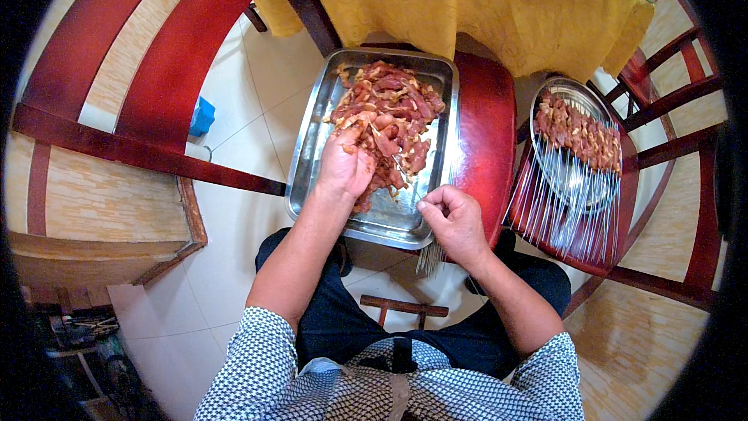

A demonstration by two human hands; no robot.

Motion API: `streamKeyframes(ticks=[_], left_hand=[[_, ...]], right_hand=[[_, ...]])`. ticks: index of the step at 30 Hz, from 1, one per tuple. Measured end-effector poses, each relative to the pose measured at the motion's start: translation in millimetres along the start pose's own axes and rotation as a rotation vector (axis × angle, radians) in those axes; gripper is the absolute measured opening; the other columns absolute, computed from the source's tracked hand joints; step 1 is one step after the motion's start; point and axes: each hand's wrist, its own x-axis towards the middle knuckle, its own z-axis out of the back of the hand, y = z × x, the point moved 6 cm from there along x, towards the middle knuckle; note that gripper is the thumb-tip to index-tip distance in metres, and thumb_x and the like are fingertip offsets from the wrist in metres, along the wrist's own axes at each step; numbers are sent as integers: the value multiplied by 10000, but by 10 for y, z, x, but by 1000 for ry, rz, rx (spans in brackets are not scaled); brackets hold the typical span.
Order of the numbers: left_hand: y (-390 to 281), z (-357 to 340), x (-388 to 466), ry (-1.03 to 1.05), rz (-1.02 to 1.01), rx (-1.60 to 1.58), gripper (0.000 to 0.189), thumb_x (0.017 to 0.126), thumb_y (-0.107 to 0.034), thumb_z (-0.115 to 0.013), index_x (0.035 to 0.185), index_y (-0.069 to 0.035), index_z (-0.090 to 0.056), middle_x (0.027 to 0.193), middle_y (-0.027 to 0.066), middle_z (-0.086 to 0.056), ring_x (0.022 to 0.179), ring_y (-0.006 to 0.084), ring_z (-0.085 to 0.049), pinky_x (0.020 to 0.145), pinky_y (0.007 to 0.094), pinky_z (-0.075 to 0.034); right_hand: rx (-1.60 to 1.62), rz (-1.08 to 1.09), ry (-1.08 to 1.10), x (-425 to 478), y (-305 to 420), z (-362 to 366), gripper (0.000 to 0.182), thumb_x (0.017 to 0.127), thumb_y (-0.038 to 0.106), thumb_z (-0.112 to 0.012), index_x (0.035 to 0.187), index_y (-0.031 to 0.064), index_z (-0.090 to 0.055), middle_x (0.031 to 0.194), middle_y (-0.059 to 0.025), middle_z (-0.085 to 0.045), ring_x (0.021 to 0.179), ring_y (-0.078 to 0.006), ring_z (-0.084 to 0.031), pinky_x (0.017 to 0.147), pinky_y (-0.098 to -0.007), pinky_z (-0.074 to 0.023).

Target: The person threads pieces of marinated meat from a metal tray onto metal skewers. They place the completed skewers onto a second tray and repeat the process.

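My left hand (346, 164) is over a rectangular metal tray (374, 228), its fingers closed on a piece of raw meat. More sliced raw meat (391, 90) is heaped in the tray beyond it. At the tray's lower right, my right hand (453, 216) pinches a thin metal skewer (414, 190), whose far end reaches the meat at my left fingers. A bundle of bare skewers (430, 258) shows beneath the tray's near right corner. To the right, skewers loaded with meat (578, 134) lie side by side on a round metal plate (540, 172), their bare ends over its near rim.
The tray rests on a red wooden chair (485, 146); the plate is on another chair (628, 204). A table with a yellow cloth (485, 6) stands beyond. A red chair back (175, 41) rises at left. A small wooden stool (403, 306) is between my legs.
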Motion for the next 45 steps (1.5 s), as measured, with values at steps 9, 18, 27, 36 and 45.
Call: streamKeyframes(ticks=[9,18,27,36,45], left_hand=[[3,33,19,-30,-20,91,214,946,-152,-467,1092,-21,-551,987,149,-645,912,270,-636,779,440,-551],[17,59,8,-2,10,29,202,927,-99,-475,1069,23,-551,987,175,-645,922,288,-637,836,432,-529],[110,-48,-37,-35,-25,-3,207,963,-190,-441,1025,-29,-556,1037,172,-629,982,294,-610,877,440,-507],[123,-175,-89,58,-46,15,207,958,-196,-451,1028,-31,-554,1054,174,-621,1011,301,-598,930,467,-472],[136,-283,-170,59,90,341,245,944,-151,-423,1029,21,-576,1006,146,-636,943,256,-634,827,388,-528]], right_hand=[[-64,-17,-3,1,-2,-6,109,789,82,-654,742,21,-577,603,-8,-531,545,-84,-494,504,-257,-413],[-125,5,-49,4,1,9,127,780,86,-662,728,25,-564,594,-35,-537,530,-116,-510,494,-284,-420],[-191,10,-135,-8,33,-7,142,765,102,-672,719,26,-561,589,-81,-557,525,-181,-544,500,-332,-432],[-236,-13,-156,8,14,-39,168,767,119,-670,720,28,-536,613,-117,-562,543,-247,-561,514,-377,-437],[-307,110,-165,82,125,2,153,765,108,-657,724,27,-534,647,-128,-572,587,-279,-584,533,-388,-450]])
